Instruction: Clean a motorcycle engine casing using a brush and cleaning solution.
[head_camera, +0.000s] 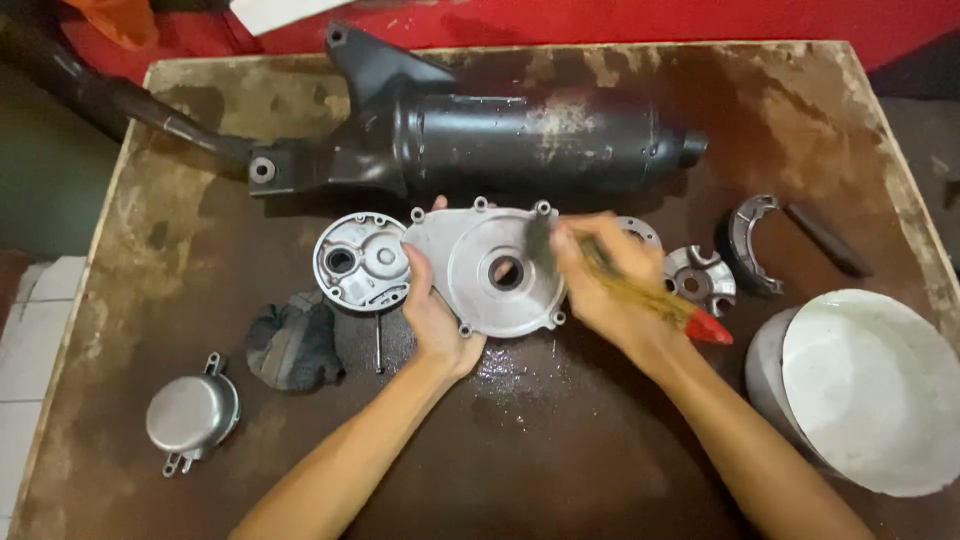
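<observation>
- Across the top of the frame, a black exhaust muffler (520, 140) is lying on the stained brown table (560, 440); looks heavy & rigid, prob. needing 2 hands at the body.
- Lower right, a white basin (860, 390) is sitting w/ its rim tilted toward the camera.
- Centre frame, a grey cast-metal engine cover (480, 290) is lying flat on a wet patch; stiff, moderately heavy, likely slick w/ fluid, so the bolt-lug edge seems the safest hold.
- Left hand (435, 320) is clamping the cover's left edge, thumb on top.
- Right hand (600, 275) is gripping a paintbrush (640, 295) w/ a red handle tip; bristles are blurring over the cover's upper right.
- Left of centre, a round cover (362, 262) is touching the engine cover's edge; a dark rag (292, 345) is lying below it.
- Lower left, a small domed cap (192, 412) is sitting well apart.
</observation>
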